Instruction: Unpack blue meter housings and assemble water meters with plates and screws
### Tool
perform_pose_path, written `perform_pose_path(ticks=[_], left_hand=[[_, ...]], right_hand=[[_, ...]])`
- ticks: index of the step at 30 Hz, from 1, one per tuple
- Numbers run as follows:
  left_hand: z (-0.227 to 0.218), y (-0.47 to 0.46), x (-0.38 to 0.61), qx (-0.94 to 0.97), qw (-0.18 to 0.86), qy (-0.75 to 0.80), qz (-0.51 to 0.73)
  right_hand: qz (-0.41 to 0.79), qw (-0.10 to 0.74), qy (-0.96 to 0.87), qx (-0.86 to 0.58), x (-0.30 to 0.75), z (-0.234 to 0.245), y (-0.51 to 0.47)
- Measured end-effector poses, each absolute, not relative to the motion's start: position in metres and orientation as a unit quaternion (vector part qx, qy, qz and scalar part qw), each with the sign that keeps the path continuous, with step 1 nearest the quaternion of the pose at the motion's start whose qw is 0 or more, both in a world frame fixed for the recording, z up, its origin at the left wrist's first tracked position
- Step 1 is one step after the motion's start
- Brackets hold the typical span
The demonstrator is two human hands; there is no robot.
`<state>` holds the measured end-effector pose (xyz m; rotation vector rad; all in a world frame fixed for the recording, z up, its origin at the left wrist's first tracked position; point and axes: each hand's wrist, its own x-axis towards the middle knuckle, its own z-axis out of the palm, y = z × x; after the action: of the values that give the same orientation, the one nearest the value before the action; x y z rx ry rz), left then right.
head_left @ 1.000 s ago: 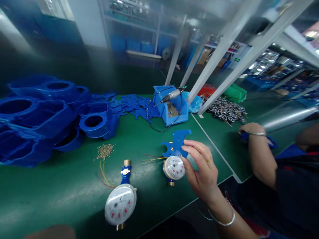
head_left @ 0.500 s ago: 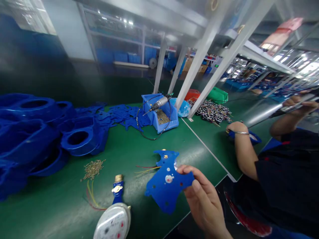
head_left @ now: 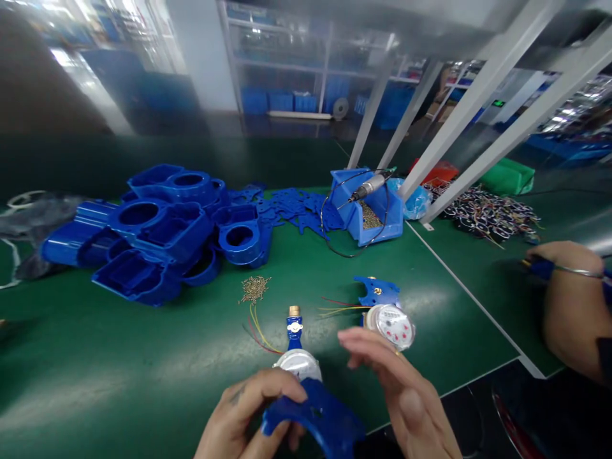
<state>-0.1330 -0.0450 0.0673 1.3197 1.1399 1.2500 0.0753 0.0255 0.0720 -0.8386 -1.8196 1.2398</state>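
Note:
My left hand (head_left: 243,421) is closed on a flat blue plastic plate (head_left: 320,421) at the table's near edge. Just behind the plate lies a water meter (head_left: 296,357) with a white dial and blue body, partly hidden by it. My right hand (head_left: 396,395) hovers to the right of the plate with its fingers spread and nothing in them. A second water meter (head_left: 391,324) lies past my right hand, on top of another blue plate (head_left: 375,290), with coloured wires (head_left: 337,308) trailing left.
A heap of blue plastic housings (head_left: 157,233) fills the left of the green table (head_left: 119,357). A blue bin (head_left: 370,213) with screws and an electric screwdriver (head_left: 368,187) stands at the back. Loose screws (head_left: 254,288) lie mid-table. Another person's arm (head_left: 571,299) rests at the right.
The blue plate has passed from my right hand to my left, low at the near edge. My right hand has let go and opened. The view has swung left.

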Motion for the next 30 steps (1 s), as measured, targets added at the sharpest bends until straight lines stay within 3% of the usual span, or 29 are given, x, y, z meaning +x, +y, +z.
perform_pose_path(ticks=[5,8,13,17,19,24,30], left_hand=[[0.065,-0.017,-0.146,0.595,0.484,0.391,0.509],[0.058,-0.007,-0.147,0.590,0.475,0.396,0.519],[0.039,0.000,-0.153,0.514,0.513,0.441,0.527],[0.015,0.007,-0.163,0.523,0.435,0.572,0.460],[0.006,0.007,-0.166,0.531,0.419,0.605,0.420],[-0.006,-0.003,-0.159,0.432,0.476,0.624,0.445],[-0.012,-0.006,-0.153,0.456,0.427,0.615,0.481]], right_hand=[[0.669,0.230,-0.593,-0.385,0.059,0.046,0.029],[0.703,0.264,-0.534,-0.389,0.041,0.042,0.034],[0.625,0.337,-0.568,-0.415,0.036,0.054,0.040],[0.388,0.454,-0.658,-0.458,0.041,0.069,0.042],[0.347,0.465,-0.662,-0.474,0.036,0.068,0.048],[0.548,0.383,-0.553,-0.497,0.012,0.031,0.065],[0.612,0.311,-0.476,-0.550,0.007,-0.006,0.059]])
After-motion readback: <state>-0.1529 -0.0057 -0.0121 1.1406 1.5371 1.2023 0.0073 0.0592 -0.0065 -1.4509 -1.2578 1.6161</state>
